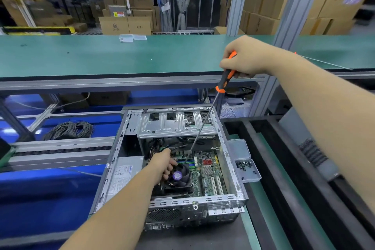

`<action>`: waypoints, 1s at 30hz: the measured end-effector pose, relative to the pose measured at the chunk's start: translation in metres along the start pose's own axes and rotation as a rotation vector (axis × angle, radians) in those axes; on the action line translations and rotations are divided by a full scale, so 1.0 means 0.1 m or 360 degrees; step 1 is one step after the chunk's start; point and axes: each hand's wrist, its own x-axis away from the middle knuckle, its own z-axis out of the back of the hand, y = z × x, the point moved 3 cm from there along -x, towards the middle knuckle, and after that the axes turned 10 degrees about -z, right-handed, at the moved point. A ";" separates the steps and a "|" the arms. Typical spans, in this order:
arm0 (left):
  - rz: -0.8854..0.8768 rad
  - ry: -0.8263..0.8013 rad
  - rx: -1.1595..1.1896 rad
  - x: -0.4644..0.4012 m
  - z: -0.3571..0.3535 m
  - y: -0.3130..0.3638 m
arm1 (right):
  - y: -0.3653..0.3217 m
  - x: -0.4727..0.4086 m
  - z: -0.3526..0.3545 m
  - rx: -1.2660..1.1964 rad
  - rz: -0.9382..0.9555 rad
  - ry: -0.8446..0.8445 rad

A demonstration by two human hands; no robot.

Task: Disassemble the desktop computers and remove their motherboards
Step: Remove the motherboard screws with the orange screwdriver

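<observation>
Left hand [164, 161] on fan [178, 176] | right hand [246, 58] grips screwdriver [211, 111] above motherboard [207, 170]

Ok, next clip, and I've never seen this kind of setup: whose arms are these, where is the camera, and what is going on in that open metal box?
There is no robot here. One camera is worn on a person's head and looks down at their own bare arms. The metal box is an open desktop computer case on a workbench. The right hand grips a long screwdriver with an orange and black handle; its thin shaft slants down to the green motherboard. The left hand reaches inside and holds the edge of the cooling fan. A clear plastic tray with small dark screws sits beside the case.
</observation>
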 end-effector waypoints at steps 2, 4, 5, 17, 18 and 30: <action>-0.0035 -0.0086 -0.0193 0.01 -0.03 0.02 | 0.00 -0.01 -0.01 -0.0077 -0.0014 0.0008; -0.0078 -0.0125 -0.0351 0.01 -0.06 0.03 | -0.02 -0.04 -0.03 -0.0142 -0.0013 0.0015; -0.0095 -0.0135 -0.0392 0.00 -0.07 0.03 | -0.04 -0.05 -0.05 -0.0165 -0.0012 0.0018; 0.0162 -0.0066 0.0264 0.05 0.10 -0.08 | -0.11 -0.09 -0.14 -0.0190 -0.0024 0.0086; 0.0192 0.0009 0.0354 0.05 0.11 -0.10 | -0.11 -0.09 -0.12 -0.0220 -0.0016 0.0155; -0.0169 0.0142 0.0480 0.22 0.17 0.37 | -0.31 0.11 0.02 -0.1306 0.0191 0.0267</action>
